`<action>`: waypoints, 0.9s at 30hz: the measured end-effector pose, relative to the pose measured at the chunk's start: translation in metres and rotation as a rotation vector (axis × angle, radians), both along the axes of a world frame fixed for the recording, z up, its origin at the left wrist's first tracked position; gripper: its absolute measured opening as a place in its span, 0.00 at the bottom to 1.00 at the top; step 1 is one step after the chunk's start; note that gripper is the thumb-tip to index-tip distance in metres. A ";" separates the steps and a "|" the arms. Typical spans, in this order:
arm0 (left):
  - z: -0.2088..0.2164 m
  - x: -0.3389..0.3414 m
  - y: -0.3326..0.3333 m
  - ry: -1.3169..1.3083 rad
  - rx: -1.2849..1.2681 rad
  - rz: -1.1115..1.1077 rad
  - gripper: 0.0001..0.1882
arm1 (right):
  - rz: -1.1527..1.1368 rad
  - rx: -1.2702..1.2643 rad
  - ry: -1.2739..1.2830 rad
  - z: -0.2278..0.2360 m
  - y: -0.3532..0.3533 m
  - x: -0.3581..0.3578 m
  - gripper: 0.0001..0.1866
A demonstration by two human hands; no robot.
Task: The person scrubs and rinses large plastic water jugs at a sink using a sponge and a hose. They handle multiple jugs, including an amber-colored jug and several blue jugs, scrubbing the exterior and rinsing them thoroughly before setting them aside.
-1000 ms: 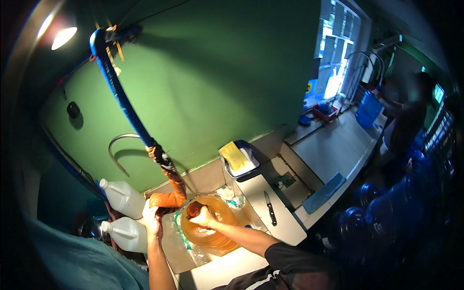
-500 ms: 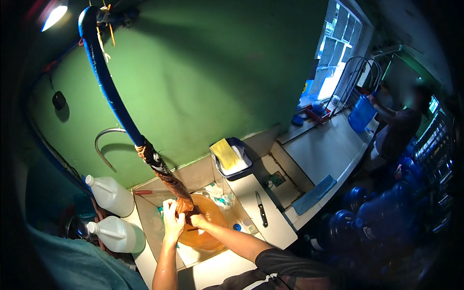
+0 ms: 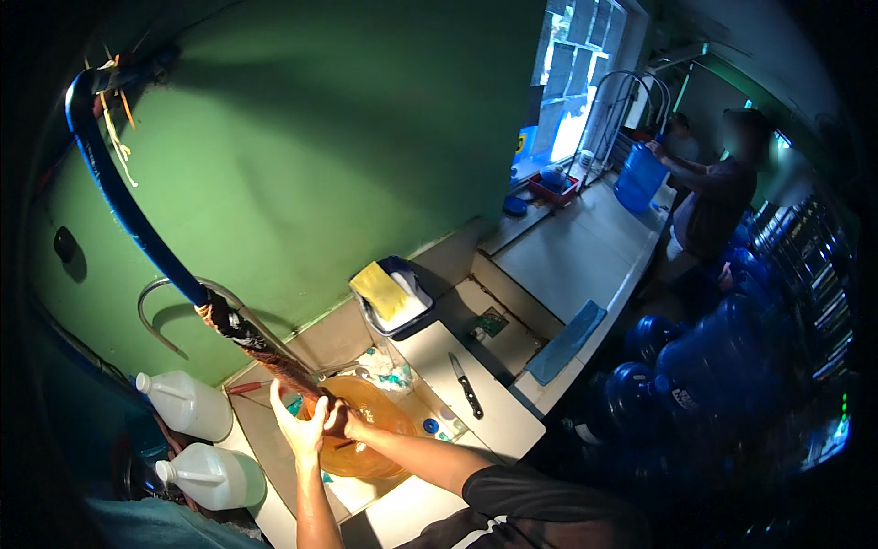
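Observation:
A thick blue hose (image 3: 137,206) arches down from the upper left; its lower part is wrapped in dark and brown material (image 3: 283,368). That wrapped end reaches over a round, translucent amber container (image 3: 389,423) in the sink. My left hand (image 3: 300,428) is beside the wrapping, with thumb and fingers spread. My right hand (image 3: 346,423) is closed around the low end of the wrapped hose, over the container. The hose's tip is hidden by my hands.
Two white jugs (image 3: 187,405) stand left of the sink (image 3: 270,439). A black-handled knife (image 3: 466,386) lies on the ledge, near a dark tub (image 3: 402,316) with a yellow sponge. At far right, a person (image 3: 718,197) handles a blue water bottle (image 3: 640,177), with several more bottles below.
My left fingers, earlier bunched on the orange-brown wrapping, are now spread. My right hand stays at the hose's low end. The whole view has shifted, so the scene sits farther left.

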State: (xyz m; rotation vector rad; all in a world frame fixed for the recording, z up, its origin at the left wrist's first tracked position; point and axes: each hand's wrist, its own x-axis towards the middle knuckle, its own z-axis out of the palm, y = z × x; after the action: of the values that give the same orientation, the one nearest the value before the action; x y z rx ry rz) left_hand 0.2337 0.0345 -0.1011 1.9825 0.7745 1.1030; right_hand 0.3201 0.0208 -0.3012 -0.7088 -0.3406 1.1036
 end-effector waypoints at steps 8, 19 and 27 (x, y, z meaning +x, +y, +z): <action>-0.031 0.042 0.018 -0.201 -0.410 -0.104 0.12 | -0.008 -0.167 -1.054 0.050 -0.019 0.011 0.20; -0.032 0.038 0.014 -0.245 -0.306 0.022 0.08 | 0.052 -0.141 -0.757 0.052 0.013 0.027 0.18; -0.031 0.036 0.006 -0.048 -0.259 0.100 0.11 | 0.231 -0.176 -0.850 0.073 0.006 0.043 0.17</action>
State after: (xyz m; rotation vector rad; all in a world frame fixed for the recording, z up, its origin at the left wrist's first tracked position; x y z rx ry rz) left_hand 0.2696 0.0410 -0.1317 1.7111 0.9489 1.0448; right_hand 0.3633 0.0270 -0.2281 -1.3101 -1.0763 1.0062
